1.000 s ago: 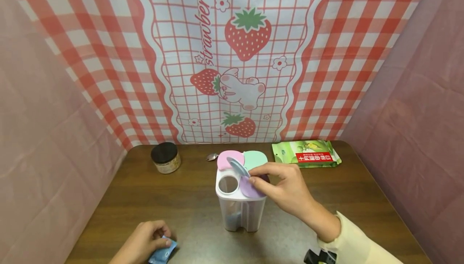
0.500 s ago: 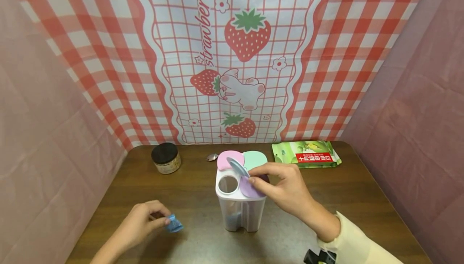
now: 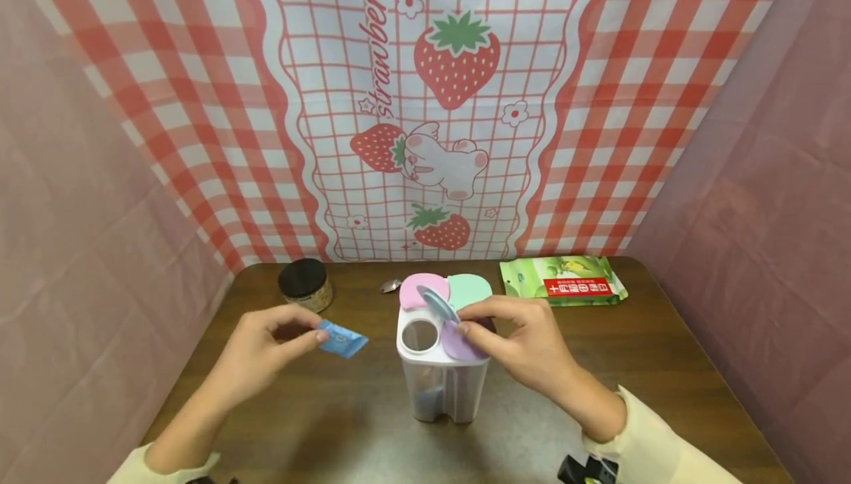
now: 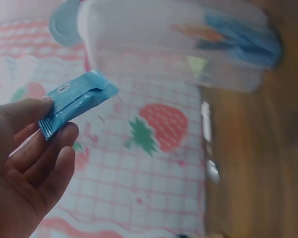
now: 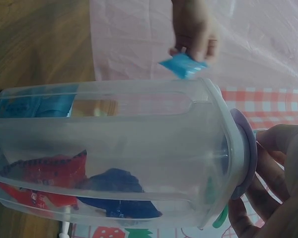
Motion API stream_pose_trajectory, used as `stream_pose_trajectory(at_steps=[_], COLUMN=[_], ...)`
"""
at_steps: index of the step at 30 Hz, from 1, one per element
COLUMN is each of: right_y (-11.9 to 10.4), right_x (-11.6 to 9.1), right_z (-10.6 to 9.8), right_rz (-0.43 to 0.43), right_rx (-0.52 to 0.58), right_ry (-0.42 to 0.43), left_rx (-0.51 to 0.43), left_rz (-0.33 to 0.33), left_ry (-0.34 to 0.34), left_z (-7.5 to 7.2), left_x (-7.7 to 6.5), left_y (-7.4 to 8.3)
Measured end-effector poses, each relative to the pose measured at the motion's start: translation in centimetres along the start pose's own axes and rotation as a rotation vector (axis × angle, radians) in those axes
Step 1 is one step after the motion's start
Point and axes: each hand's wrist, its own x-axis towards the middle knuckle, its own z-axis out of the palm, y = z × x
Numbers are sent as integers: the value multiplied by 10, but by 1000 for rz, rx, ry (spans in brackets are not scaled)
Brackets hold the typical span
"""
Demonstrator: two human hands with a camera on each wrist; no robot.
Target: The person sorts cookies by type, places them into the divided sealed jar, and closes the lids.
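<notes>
My left hand pinches a small blue wrapped sachet by one end, raised left of a tall clear storage container. The container has a white top with pink, green, purple and blue lids. With its thumb and forefinger my right hand pinches the blue lid, tilted up; beside it the front left round opening is uncovered. Blue packets lie at the bottom of one compartment. In the right wrist view a red packet and a dark blue packet show in another.
A jar with a black lid stands at the back left of the wooden table. Behind the container lies a shiny metal piece. A green packet is at the back right, before the strawberry-patterned cloth.
My left hand has lifted the blue sachet from near the front left of the table, up and rightward toward the container. The right hand has stayed on the blue lid.
</notes>
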Motion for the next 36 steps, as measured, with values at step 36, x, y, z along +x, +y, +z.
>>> stream_pose_trajectory(at_steps=[36], right_y=[2], right_x=[2], right_z=[1], right_rz=[-20], right_rx=[-8], right_ry=[-10], left_rx=[-113], left_rz=[268], left_ry=[-52], left_z=[53], left_x=[49], left_y=[61])
